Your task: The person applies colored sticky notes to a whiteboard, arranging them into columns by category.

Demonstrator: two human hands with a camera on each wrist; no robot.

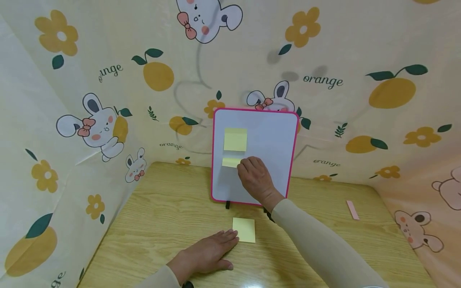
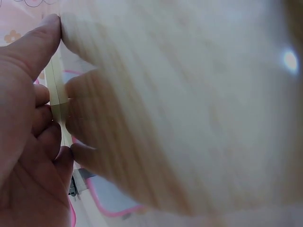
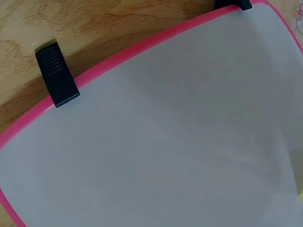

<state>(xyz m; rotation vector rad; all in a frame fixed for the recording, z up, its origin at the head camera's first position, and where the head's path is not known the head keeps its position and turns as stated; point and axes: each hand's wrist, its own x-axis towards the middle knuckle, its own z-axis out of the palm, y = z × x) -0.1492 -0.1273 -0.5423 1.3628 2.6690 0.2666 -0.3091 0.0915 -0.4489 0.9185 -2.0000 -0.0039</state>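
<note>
A pink-framed whiteboard (image 1: 271, 148) leans upright on the table, with a square yellow sticky note (image 1: 235, 139) on its upper left. Below that note, my right hand (image 1: 255, 176) has curled fingers at the right end of a narrow-looking yellow sticky note (image 1: 230, 162) and seems to pinch it; the fingertips are hidden. My left hand (image 1: 210, 252) lies flat on the table, its fingertips at the left edge of another yellow sticky note (image 1: 245, 230). In the left wrist view, the left hand's fingers (image 2: 47, 137) are stretched along the tabletop.
Black clip feet (image 3: 57, 74) hold the whiteboard's lower edge. A small pink strip (image 1: 352, 210) lies on the wooden table (image 1: 162, 208) at the right. Patterned cloth walls (image 1: 252, 60) with rabbits and oranges enclose the table at the back and sides.
</note>
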